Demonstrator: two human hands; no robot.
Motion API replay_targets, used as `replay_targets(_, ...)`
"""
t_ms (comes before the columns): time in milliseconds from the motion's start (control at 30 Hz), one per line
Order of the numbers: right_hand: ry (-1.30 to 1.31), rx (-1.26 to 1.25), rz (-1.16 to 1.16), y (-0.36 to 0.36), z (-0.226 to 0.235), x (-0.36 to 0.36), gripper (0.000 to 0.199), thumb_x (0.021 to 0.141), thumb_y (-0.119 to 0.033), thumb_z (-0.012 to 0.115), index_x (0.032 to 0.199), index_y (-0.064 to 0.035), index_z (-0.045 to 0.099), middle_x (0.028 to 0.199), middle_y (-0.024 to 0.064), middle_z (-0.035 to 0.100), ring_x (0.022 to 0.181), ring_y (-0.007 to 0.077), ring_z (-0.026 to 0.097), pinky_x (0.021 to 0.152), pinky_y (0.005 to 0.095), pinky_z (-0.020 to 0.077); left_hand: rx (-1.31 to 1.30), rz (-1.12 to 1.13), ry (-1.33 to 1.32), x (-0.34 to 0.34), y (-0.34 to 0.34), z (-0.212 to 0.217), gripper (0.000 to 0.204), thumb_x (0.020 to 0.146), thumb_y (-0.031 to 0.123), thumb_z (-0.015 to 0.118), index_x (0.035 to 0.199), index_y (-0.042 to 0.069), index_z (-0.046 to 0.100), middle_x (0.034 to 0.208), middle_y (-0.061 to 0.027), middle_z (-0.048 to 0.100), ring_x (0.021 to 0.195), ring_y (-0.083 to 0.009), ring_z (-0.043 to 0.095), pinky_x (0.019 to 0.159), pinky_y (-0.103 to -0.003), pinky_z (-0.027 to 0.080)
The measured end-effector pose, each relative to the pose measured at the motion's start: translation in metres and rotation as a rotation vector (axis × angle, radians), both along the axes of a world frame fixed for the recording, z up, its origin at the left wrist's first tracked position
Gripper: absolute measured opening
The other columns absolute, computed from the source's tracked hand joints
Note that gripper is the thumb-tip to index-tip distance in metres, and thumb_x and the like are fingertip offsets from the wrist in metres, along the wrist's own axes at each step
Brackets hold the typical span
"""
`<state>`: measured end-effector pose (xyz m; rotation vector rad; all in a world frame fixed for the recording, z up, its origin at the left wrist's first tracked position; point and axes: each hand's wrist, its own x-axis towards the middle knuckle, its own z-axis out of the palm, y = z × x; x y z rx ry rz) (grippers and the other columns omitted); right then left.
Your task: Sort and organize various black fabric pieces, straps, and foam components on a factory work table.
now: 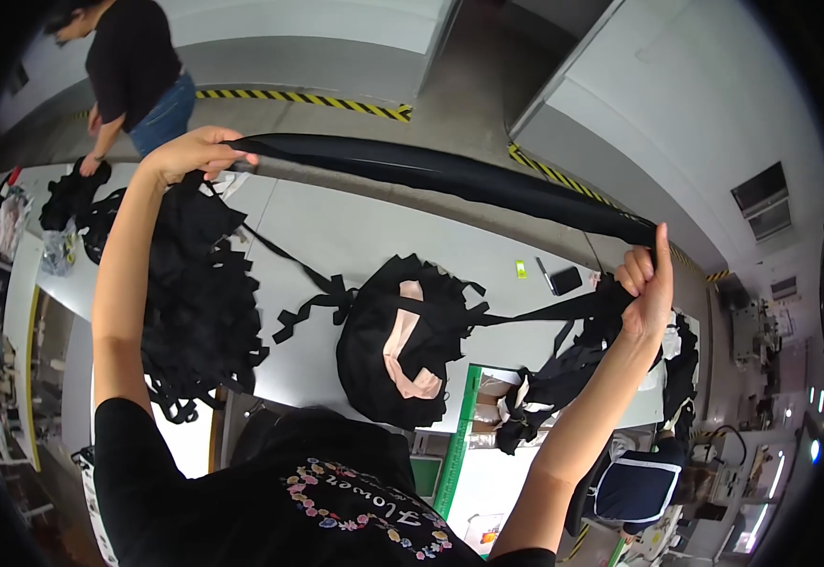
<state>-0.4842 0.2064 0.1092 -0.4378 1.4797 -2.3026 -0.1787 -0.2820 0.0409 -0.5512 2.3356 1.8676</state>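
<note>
A grey concrete floor [450, 85] is marked with yellow-and-black hazard tape [303, 97]. White partition walls [677, 104] are seen behind a pale grey counter [355, 227].

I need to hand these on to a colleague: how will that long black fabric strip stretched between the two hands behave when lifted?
The long black strip probably goes floppy: it stays straight only because the left hand and right hand pull it taut. It looks light, since a pinch holds each end. Loose tails hanging near the right hand suggest it tangles easily.

bare table [336, 227] between black strap piles [195, 293], garment heap [393, 350]
</note>
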Motion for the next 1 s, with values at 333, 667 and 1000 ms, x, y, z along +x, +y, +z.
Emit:
replay_targets(333, 0.13, 0.269, 0.203, -0.017, -0.002, 0.021, 0.019, 0.094, -0.027, 0.058, 0.094, -0.0081, 0.059, 0.057, -0.0076, 0.039, 0.041, 0.0011, 0.022, 0.039, 0.019, 0.0154, -0.922, -0.185, -0.255, -0.007, -0.015, -0.036, 0.055, 0.077, 0.026, 0.069, 0.124, -0.001, 0.053, 0.103, -0.0162, 0.061, 0.097, -0.0275, 0.058, 0.085, -0.035, 0.046)
replay_targets(667, 0.337, 0.648, 0.693, -0.13, 0.001, 0.113, 0.023, 0.091, -0.026, 0.059, 0.096, -0.0039, 0.065, 0.073, -0.0055, 0.058, 0.057, 0.0016, 0.041, 0.048, 0.019, 0.0272, 0.015, -0.465, 0.385, -0.087, 0.196, 0.036, 0.061, 0.084, 0.04, 0.068, 0.125, -0.001, 0.047, 0.105, -0.0119, 0.059, 0.107, -0.018, 0.055, 0.095, -0.032, 0.041)
replay_targets(1000, 0.35, 0.529, 0.521, -0.109, 0.025, 0.085, 0.014, 0.086, -0.016, 0.067, 0.093, -0.0054, 0.062, 0.057, -0.0091, 0.041, 0.047, -0.0008, 0.032, 0.042, 0.0177, 0.0196, 0.366, -0.274, 0.469, -0.025, 0.119, 0.102, 0.042, 0.098, 0.036, 0.046, 0.069, 0.007, 0.051, 0.045, 0.0092, 0.028, 0.036, -0.0039, 0.027, 0.039, -0.023, 0.032)
